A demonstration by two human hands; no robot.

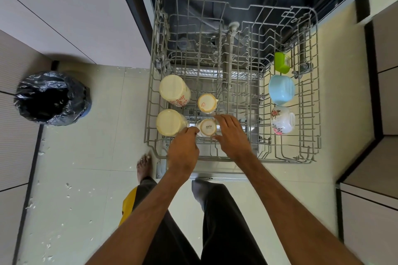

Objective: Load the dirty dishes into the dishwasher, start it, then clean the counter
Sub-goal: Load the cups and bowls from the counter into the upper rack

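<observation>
Head view: the left hand [184,148] is curled at the nine o'clock side of the upturned cup [207,127], grip not discernible. The cup, axis upright, is seated in the rack [280,159] and clasped from three o'clock by the right hand [231,135].

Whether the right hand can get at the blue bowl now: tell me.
Probably yes. The blue bowl sits open from above at the right side of the rack, with only bare wires between it and the right hand. That hand grips the cup, though, so it must let go first.
</observation>
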